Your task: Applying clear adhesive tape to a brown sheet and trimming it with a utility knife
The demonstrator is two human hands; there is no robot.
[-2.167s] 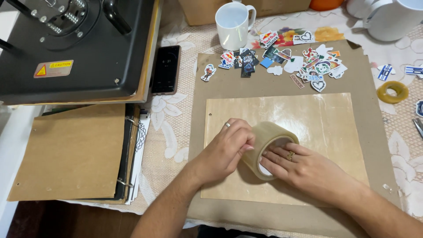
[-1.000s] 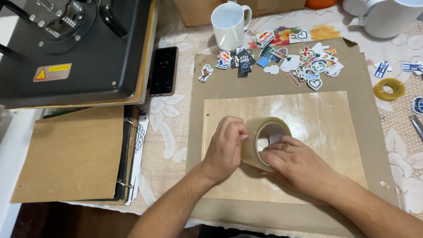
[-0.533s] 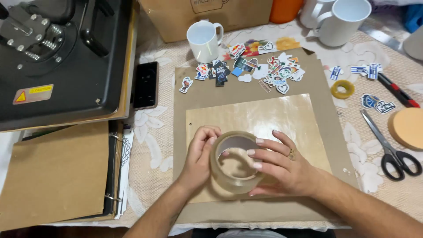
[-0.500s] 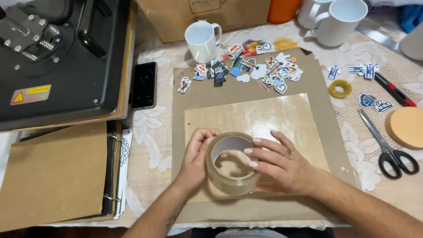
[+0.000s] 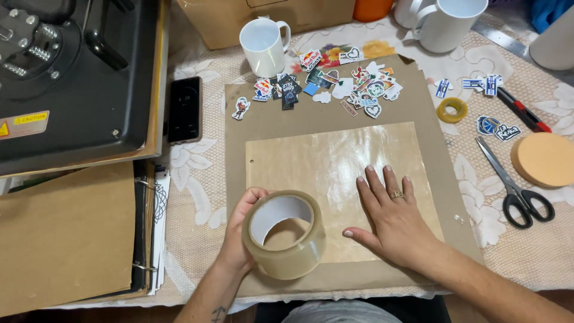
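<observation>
My left hand grips a wide roll of brown packing tape, held just above the near edge of a large brown sheet. My right hand lies flat, fingers spread, on a glossy tape-covered square sheet that rests on the brown sheet. A ring sits on one finger of that hand. A pile of several small cut-out stickers lies at the far end of the brown sheet.
A black heat press stands at the left, a phone beside it. Brown binder lower left. White mugs at the back. Scissors, orange disc, small tape ring and red-handled cutter at right.
My right hand has let go of the tape roll and now presses flat on the glossy sheet. My left hand carried the roll toward the near left edge.
</observation>
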